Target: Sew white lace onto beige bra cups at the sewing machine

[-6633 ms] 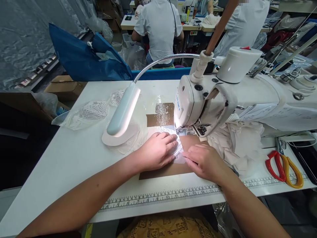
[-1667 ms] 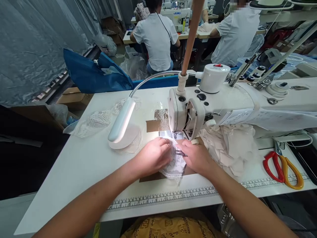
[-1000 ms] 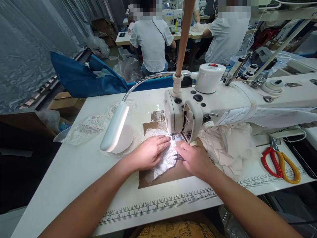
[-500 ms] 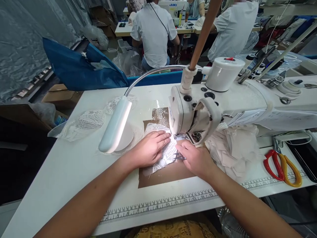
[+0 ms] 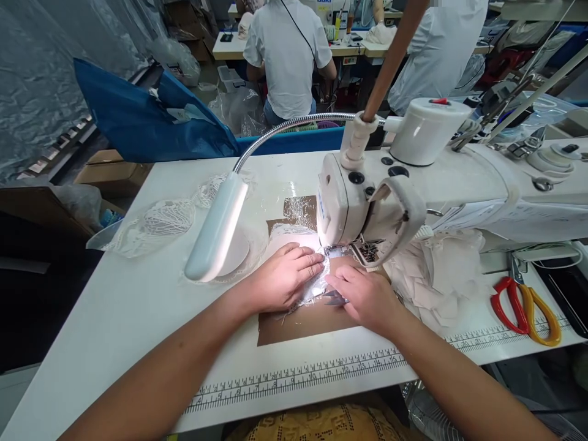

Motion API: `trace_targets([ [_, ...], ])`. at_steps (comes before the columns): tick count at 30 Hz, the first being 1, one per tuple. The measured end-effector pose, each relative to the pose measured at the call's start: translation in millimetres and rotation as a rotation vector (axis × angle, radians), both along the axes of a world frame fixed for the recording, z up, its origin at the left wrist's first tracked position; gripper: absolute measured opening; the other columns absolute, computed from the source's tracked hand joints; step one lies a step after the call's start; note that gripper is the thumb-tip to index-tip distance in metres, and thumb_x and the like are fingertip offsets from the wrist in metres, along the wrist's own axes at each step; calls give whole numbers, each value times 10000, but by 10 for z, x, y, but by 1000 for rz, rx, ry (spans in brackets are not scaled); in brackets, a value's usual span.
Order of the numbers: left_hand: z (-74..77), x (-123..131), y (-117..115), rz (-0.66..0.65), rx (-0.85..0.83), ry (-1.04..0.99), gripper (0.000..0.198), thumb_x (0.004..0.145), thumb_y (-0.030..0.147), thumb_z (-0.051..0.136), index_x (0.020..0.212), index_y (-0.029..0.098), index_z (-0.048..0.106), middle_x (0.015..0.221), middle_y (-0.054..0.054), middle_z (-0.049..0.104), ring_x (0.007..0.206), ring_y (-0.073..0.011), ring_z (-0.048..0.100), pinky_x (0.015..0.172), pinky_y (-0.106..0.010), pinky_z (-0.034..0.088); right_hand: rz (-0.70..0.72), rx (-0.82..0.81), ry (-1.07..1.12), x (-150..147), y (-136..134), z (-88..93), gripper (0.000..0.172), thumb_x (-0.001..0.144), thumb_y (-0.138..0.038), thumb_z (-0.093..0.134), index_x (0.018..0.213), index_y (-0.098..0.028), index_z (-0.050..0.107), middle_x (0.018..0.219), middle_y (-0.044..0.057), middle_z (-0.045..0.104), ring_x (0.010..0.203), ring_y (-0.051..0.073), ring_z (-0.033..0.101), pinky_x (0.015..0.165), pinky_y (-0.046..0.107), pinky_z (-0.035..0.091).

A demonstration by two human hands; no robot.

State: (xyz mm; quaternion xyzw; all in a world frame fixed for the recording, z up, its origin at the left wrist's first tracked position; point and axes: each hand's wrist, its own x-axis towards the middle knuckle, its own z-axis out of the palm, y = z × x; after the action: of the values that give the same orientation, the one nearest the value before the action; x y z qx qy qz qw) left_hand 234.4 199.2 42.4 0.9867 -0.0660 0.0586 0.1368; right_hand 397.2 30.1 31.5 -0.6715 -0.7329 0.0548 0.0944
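Observation:
A piece of white lace fabric point(image 5: 318, 285) lies at the sewing machine's needle area, its upper part reaching left of the machine head point(image 5: 344, 199). My left hand point(image 5: 290, 275) rests flat on this lace, fingers stretched toward the presser foot. Just right of the fabric, my right hand point(image 5: 362, 293) is closed, with the pointed metal blades of thread snips point(image 5: 335, 298) sticking out below its fingers; the rest of the snips is hidden in the palm. Brown tape point(image 5: 294, 327) covers the table beneath both hands. The needle itself is too small to make out.
A lamp point(image 5: 215, 229) on a bent metal neck hangs left of the machine. Lace pieces point(image 5: 168, 220) lie far left, pale fabric pieces point(image 5: 443, 275) right. Scissors point(image 5: 523, 309) with red and yellow handles sit near a printed ruler point(image 5: 298, 376). Co-workers sit beyond.
The lace has moved a little farther in under my left hand, so less of it shows at the front. The snips' blades now show more below my right hand. The view has shifted slightly.

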Motion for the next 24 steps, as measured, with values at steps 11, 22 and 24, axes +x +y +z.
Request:
trace_targets([
  [11,-23,14,-10,95,-24,-70,383,912,209,453,1256,124,597,1291,-135,611,1123,-294,533,975,-461,414,-106,9,1,-29,45,-63,398,732,-94,571,1103,-212,656,881,33,642,696,152,582,499,267,305],
  [22,-53,4,0,239,80,-50,429,912,267,447,1292,98,553,1327,-187,538,1224,-339,449,1004,-492,390,-177,42,107,-34,79,-33,425,767,-105,524,1154,-226,653,922,45,674,752,186,635,562,263,418],
  [24,-38,-1,-34,297,115,-18,453,912,293,456,1312,97,539,1356,-188,513,1245,-363,423,1005,-512,383,-204,52,209,-15,74,-23,456,747,-75,505,1149,-227,658,958,43,692,816,202,647,631,274,466],
])
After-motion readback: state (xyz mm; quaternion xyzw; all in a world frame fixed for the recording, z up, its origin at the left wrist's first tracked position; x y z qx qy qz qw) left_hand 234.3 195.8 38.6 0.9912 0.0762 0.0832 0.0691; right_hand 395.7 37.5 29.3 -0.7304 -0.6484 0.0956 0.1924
